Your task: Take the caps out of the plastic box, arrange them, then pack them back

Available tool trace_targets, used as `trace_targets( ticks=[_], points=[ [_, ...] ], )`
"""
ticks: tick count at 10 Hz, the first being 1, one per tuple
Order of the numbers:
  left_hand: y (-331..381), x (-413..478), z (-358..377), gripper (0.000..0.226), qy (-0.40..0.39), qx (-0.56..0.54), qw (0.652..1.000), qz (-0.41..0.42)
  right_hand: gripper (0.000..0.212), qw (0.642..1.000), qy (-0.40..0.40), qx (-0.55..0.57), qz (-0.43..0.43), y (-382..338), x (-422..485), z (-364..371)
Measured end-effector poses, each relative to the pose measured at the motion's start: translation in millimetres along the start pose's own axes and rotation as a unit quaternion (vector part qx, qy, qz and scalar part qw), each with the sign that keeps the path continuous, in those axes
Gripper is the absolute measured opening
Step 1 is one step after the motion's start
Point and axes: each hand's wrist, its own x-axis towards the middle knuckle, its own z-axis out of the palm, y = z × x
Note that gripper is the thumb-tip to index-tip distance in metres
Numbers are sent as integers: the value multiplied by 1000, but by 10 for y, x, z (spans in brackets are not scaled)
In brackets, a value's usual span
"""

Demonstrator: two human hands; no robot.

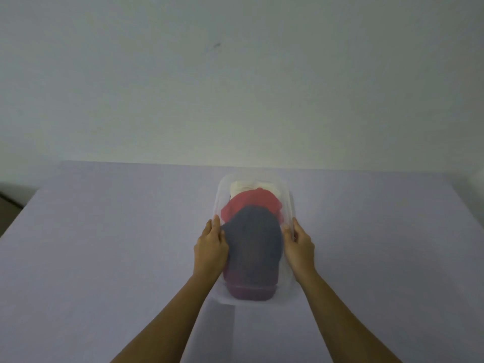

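Currently the translucent plastic box (290, 205) sits mid-table on the lavender cloth (104, 244), long axis pointing away from the person, fully packed: blue cap (252, 239) nearest and uppermost, red cap (251, 203) behind it, cream cap (251, 186) at the far end. Left hand (210, 244) and right hand (300, 243) clasp opposite long walls, thumbs at the rim. Judgement: unpacking not begun. Best to keep one hand steadying the light box and lift the blue cap straight up first, so the red cap is not dragged along.
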Motion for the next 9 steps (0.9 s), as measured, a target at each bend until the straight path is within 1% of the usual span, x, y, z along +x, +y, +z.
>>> trace_targets(
  ticks=[1,3,6,7,8,9],
  points=[
    [136,394,100,45,-1,-5,1000,-17,51,1000,-19,1,-2,-107,461,25],
    [269,811,234,46,4,5,1000,-9,51,1000,-15,13,-1,-135,910,56],
    [368,1025,304,46,9,21,1000,-5,53,1000,-14,-10,-23,-163,1139,67],
    [401,969,274,47,-13,51,999,-8,54,998,-30,-58,-25,-185,1089,43],
    [443,1044,210,49,-20,111,993,-22,58,992,-34,-115,-25,-267,1112,16],
    [493,1056,63,55,-43,148,988,-1,62,985,-35,-162,-47,-408,1044,-51]
  ],
)
